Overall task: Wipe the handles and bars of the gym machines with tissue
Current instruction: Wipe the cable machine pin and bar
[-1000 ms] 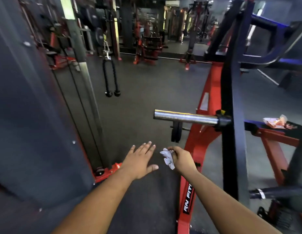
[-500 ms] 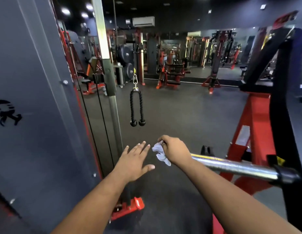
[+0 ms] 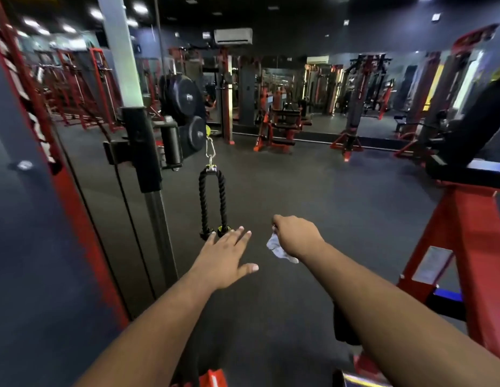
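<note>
A black rope handle (image 3: 212, 202) hangs from a metal clip on the cable machine (image 3: 137, 141) at centre left. My left hand (image 3: 226, 258) stretches forward with straight fingers, its fingertips just below the rope's two end knobs. My right hand (image 3: 296, 236) is further right and grips a crumpled white tissue (image 3: 276, 247) that hangs under the fist. A sliver of the chrome bar (image 3: 355, 379) shows at the bottom edge under my right forearm.
A red and black plate-loaded machine frame (image 3: 461, 233) stands close on the right. Weight plates (image 3: 184, 107) hang behind the cable column. The dark rubber floor (image 3: 327, 196) stretches ahead to more red machines and a mirror wall at the back.
The view has lifted and shifted left, so the chrome bar has dropped almost out of sight. Both hands have moved forward, closer to the hanging rope handle. The tissue stays in my right hand.
</note>
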A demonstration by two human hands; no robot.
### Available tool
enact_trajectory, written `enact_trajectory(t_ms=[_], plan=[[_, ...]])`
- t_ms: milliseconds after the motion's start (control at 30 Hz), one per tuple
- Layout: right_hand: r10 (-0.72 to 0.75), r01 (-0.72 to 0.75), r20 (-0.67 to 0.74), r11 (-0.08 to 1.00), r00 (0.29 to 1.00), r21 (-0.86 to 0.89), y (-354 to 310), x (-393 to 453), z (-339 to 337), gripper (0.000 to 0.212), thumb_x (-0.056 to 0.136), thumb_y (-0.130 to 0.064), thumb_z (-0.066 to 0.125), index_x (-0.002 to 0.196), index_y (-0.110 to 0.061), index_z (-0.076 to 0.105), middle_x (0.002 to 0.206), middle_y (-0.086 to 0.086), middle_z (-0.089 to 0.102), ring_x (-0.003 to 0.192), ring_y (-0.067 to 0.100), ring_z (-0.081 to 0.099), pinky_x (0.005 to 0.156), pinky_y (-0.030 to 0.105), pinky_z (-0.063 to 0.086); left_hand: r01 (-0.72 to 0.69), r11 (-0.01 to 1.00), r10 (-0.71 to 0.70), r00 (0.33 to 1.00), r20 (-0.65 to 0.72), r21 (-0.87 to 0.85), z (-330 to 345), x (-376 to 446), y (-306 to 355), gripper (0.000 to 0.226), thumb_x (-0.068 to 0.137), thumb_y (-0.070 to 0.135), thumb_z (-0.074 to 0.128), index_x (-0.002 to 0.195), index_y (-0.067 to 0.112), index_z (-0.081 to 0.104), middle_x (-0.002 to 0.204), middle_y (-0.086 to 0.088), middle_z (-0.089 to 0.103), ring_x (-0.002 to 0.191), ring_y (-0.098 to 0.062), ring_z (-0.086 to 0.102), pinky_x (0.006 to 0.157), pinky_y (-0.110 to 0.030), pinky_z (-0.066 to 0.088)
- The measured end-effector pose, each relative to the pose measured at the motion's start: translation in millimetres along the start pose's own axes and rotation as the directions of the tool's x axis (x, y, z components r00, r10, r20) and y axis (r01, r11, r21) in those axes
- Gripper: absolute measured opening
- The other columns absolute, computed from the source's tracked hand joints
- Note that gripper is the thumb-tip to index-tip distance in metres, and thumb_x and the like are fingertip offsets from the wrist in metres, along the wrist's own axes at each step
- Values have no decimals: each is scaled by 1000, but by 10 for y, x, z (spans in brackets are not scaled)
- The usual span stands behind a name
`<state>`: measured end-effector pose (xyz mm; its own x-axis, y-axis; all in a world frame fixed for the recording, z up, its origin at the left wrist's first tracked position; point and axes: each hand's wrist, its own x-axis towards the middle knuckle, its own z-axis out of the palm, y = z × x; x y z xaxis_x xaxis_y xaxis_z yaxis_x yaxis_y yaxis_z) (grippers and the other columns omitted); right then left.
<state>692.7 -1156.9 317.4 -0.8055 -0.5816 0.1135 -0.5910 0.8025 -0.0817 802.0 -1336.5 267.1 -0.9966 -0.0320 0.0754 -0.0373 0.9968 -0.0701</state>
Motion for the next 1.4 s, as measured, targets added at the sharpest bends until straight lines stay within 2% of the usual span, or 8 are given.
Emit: enact_trajectory(t_ms=[267, 567, 700, 833, 1000, 1167, 1267, 1400], plan=[[119, -118, 34, 993, 992, -15, 294, 1035, 444, 19, 96, -26, 58, 101, -20, 41, 103, 7, 65, 85, 32, 59, 69, 36, 41, -98, 995, 99, 994, 51, -19, 394, 1240, -459, 90, 98, 75, 29, 165, 25, -2, 173, 0, -3, 159, -18, 5, 127, -53, 9], [308, -317, 88, 939, 948, 130, 664, 1950, 800, 26, 96, -32, 61, 107, -14, 47, 98, 6, 62, 89, 35, 62, 70, 38, 45, -218, 974, 224, 964, 141, -61, 705, 2468, -721, 90, 98, 76, 30, 165, 25, -3, 173, 1, -5, 159, -18, 3, 128, -52, 5], [346, -362, 113, 916, 931, 173, 982, 2322, 909, 29, 90, -28, 70, 103, -14, 47, 91, -4, 58, 85, 29, 57, 70, 33, 40, -269, 962, 272, 945, 181, -44, 809, 2998, -682, 90, 98, 75, 30, 165, 25, -5, 173, 1, -7, 159, -18, 2, 128, -53, 4], [355, -372, 121, 911, 927, 178, 1410, 2800, 1016, 31, 88, -28, 71, 109, -8, 60, 102, 2, 66, 98, 29, 66, 72, 30, 42, -265, 964, 267, 943, 199, -37, 957, 3605, -633, 91, 98, 75, 29, 165, 23, -4, 173, 0, -5, 159, -18, 3, 127, -54, 5], [341, -363, 178, 925, 923, 112, 2031, 3477, 1139, 20, 62, -23, 66, 79, -13, 70, 76, 3, 69, 72, 31, 68, 64, 32, 59, -249, 968, 243, 951, 190, 10, 1158, 4533, -515, 91, 98, 76, 28, 165, 22, -2, 173, -1, -2, 159, -20, 5, 127, -56, 6], [354, -380, 162, 907, 921, 178, 2736, 4209, 1222, 34, 64, -28, 79, 92, -22, 61, 84, -2, 63, 72, 25, 62, 49, 25, 36, -222, 974, 210, 955, 208, 39, 1229, 5421, -421, 91, 98, 76, 28, 165, 22, -1, 173, -2, 0, 159, -21, 6, 127, -56, 7], [332, -364, 181, 913, 926, 185, 3013, 4664, 1266, 43, 62, -28, 81, 100, -23, 59, 89, -4, 65, 76, 25, 64, 56, 27, 42, -181, 983, 171, 962, 215, 24, 1261, 5858, -458, 90, 98, 76, 27, 165, 22, -2, 173, -1, 0, 159, -21, 6, 127, -55, 7], [312, -349, 183, 907, 932, 233, 3161, 5330, 1361, 35, 59, -27, 75, 87, -25, 55, 79, -5, 63, 65, 24, 60, 51, 25, 41, -135, 990, 121, 963, 242, 41, 1307, 6376, -672, 91, 98, 76, 25, 165, 23, -5, 173, -1, -1, 159, -21, 6, 127, -56, 8]])
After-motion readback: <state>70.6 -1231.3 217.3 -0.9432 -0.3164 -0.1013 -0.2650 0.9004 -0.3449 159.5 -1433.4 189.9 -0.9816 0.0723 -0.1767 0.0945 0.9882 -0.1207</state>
